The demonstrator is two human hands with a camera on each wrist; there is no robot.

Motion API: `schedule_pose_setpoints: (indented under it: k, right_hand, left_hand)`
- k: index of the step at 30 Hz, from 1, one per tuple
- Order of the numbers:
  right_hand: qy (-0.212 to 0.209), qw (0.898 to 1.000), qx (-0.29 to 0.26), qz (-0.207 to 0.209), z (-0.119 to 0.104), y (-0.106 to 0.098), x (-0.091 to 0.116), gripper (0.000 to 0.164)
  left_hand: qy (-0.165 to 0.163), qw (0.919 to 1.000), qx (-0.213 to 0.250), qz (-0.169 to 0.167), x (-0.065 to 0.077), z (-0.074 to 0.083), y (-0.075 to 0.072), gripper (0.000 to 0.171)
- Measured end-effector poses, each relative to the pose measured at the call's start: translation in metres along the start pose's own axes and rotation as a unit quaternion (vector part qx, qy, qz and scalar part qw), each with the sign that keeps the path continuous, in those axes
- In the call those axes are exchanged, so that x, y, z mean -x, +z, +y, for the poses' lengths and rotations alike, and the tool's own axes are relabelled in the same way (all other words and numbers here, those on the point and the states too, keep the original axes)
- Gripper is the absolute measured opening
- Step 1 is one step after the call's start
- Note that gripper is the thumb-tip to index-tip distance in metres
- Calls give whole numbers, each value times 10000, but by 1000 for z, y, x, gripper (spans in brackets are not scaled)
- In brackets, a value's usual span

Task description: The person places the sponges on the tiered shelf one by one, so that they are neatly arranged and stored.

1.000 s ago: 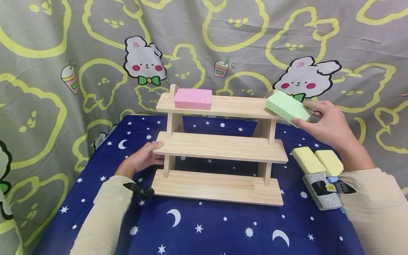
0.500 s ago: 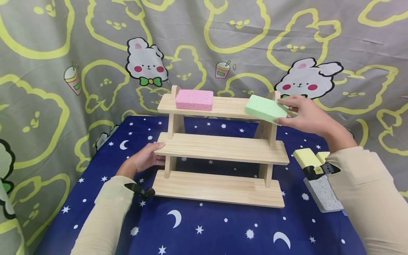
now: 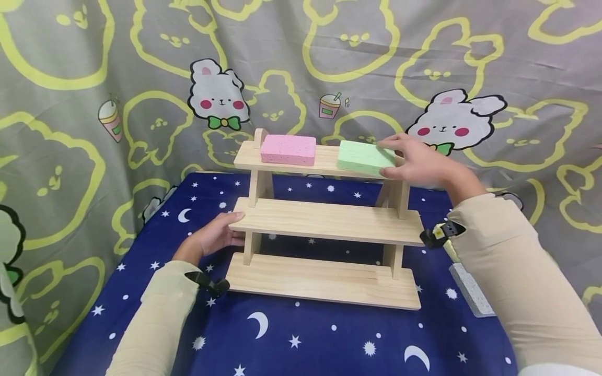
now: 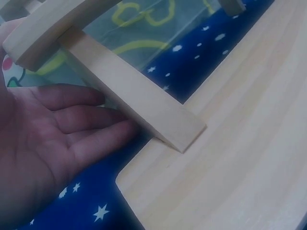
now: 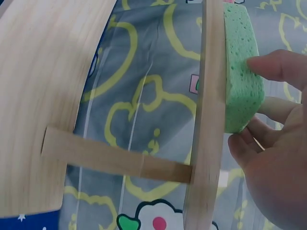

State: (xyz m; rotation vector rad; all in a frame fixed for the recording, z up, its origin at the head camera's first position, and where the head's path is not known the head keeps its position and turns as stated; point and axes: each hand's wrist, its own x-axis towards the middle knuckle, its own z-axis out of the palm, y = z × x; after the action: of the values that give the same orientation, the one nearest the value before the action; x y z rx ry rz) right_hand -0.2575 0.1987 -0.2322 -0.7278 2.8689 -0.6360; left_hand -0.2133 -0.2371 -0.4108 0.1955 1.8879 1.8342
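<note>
Green sponge point(image 3: 361, 157) rests on the right half of the top tier point(image 3: 326, 156) of the three-tier wooden stand point(image 3: 320, 277); right hand point(image 3: 423, 163) pinches its right end, thumb opposite fingers. Pink sponge point(image 3: 288, 150) lies left, apart. Left hand point(image 3: 213, 237) grips the middle tier's point(image 3: 324, 220) left end, thumb above, fingers loosely extended below.

Green sponge point(image 3: 359, 157): pitted, flat atop upright three-tier wooden rack point(image 3: 324, 219), toward right end.
</note>
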Motion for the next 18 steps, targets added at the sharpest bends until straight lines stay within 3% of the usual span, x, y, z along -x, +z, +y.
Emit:
schedule_pose_setpoints:
  k: [9, 18]
  right_hand:
    - [-172, 9997, 141, 132, -5, 7, -15, 66]
    - [-191, 9994, 184, 228, -6, 10, -17, 66]
  left_hand:
    - [31, 10000, 31, -15, 1, 0, -2, 64]
    - [23, 10000, -18, -6, 1, 0, -2, 65]
